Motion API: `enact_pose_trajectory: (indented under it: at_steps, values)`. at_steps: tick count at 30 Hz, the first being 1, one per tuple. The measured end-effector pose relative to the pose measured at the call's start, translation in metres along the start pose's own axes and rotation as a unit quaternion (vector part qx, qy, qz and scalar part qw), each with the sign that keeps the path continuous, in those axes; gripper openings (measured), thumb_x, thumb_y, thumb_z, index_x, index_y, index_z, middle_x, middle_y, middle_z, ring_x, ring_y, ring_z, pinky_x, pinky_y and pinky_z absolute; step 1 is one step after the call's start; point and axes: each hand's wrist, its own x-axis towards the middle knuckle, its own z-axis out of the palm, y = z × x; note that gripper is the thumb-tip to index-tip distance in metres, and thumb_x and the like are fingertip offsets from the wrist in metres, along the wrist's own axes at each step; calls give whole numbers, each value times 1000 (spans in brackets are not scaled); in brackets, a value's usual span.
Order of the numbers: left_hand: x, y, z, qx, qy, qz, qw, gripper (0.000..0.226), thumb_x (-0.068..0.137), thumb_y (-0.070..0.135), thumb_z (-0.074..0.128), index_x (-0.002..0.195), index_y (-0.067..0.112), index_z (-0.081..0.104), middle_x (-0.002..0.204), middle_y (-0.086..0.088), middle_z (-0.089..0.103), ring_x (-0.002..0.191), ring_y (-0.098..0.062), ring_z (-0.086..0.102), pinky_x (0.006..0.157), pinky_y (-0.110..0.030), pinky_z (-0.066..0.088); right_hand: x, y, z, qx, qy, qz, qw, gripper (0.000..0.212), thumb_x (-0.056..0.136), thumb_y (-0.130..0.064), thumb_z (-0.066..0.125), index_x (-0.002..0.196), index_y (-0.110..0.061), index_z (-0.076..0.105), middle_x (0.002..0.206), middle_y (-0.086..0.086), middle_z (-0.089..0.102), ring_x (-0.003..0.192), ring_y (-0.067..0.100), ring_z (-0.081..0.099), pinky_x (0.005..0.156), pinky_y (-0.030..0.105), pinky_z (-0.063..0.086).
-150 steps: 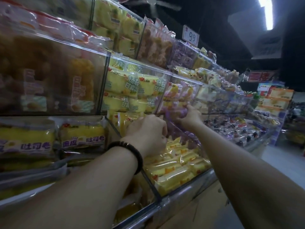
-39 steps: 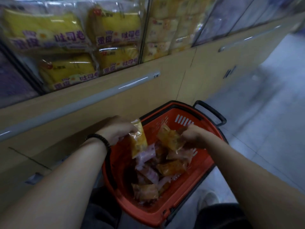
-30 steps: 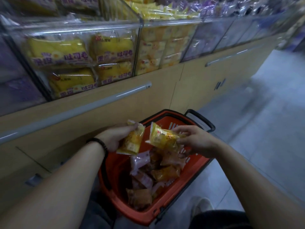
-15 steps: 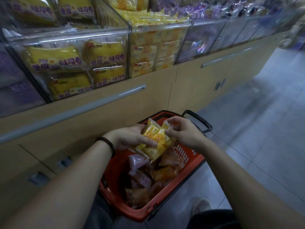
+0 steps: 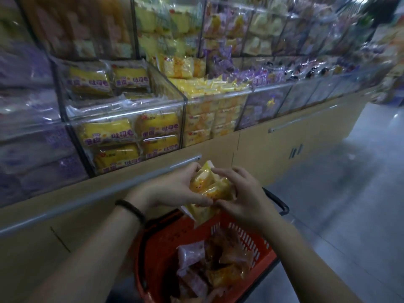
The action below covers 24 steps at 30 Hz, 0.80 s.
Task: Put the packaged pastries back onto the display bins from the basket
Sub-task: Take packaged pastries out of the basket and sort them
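Clutching a loose stack of yellow pastry packets (image 5: 208, 189) between left hand (image 5: 175, 189) and right hand (image 5: 242, 197) above the red basket (image 5: 258, 243), both grips clenched, slippery wrappers could slide out before reaching the display bins (image 5: 216, 92).

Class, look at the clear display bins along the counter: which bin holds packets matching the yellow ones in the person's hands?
The bin of small yellow packets, heaped right of the large yellow bread bags and left of the purple packets.

One head camera is looking forward and down, close over the basket (image 5: 251, 243). It is facing the bins (image 5: 131, 110) (only one view).
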Motion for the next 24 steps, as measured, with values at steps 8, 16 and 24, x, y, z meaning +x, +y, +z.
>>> enact_pose_trajectory:
  at_steps: [8,16,24]
  values:
    - [-23,73,-134,126,-8,58,990,73,79,85,59,137,42,51,131,19,66,122,-8,63,107,-45,52,51,-45,-38,85,226,-115,964,37,81,-31,86,114,-42,75,126,-1,51,117,4,58,85,34,59]
    - [12,94,-267,151,130,50,979,52,92,50,74,140,46,55,135,6,64,123,-16,63,108,-43,52,165,-57,-125,60,289,-88,952,21,85,-34,82,101,-45,74,109,-10,55,92,17,65,75,44,60]
    - [101,27,-288,170,475,143,851,42,84,44,84,122,35,68,104,9,69,93,-14,65,71,-27,43,284,-29,-144,-86,234,-11,968,20,92,-30,77,109,-38,74,109,-5,66,85,13,62,73,38,54]
